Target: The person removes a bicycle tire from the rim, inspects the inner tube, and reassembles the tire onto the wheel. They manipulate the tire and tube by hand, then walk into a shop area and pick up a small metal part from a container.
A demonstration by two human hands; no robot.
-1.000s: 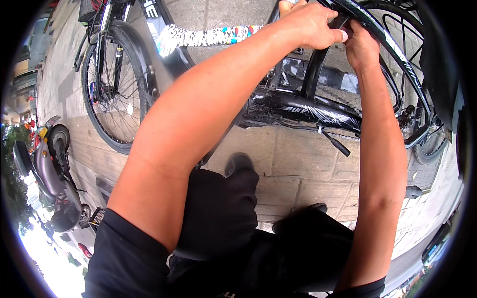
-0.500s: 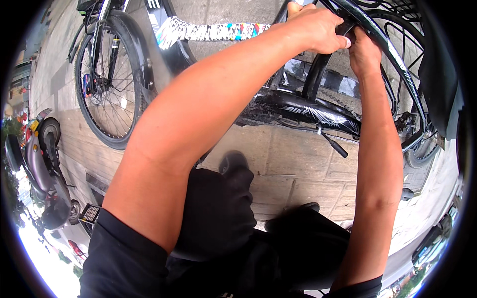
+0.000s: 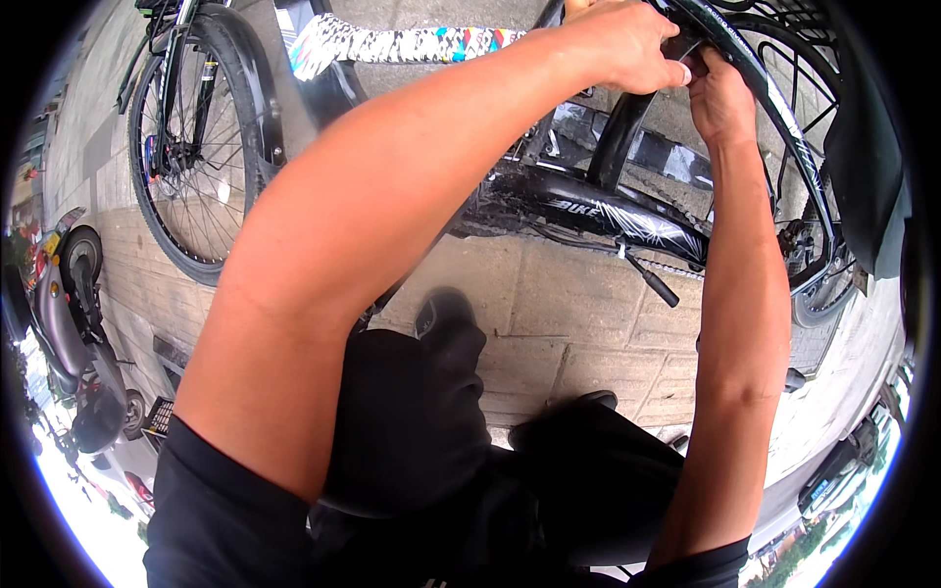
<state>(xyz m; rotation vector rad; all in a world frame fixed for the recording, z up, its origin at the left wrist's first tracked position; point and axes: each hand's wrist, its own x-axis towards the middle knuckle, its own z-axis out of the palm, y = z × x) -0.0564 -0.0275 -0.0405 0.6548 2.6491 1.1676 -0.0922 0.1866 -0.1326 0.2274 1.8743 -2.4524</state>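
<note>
- Bike frame [image 3: 619, 142] stood crosswise beyond the knees [image 3: 407, 421].
- Left hand [image 3: 639, 49] and right hand [image 3: 723, 103] worked close together high on it, partly curled; opening and hold couldn't be told.
- Probably two-handed close work; next move seemingly needed steadiness.

I count two bare hands: one left hand [image 3: 637, 54] and one right hand [image 3: 723, 103]. By them is one black metal bicycle [image 3: 619, 142]. Of black spoked wheels there are two: one front wheel [image 3: 184, 157] left of the hands, one rear wheel [image 3: 821, 292] right of them. Below the hands is one black chain guard with white pattern [image 3: 608, 216]. Far left of the hands, one grey motor scooter [image 3: 55, 318]. Nearer the body than the hands, two dark shoes [image 3: 447, 309].
</note>
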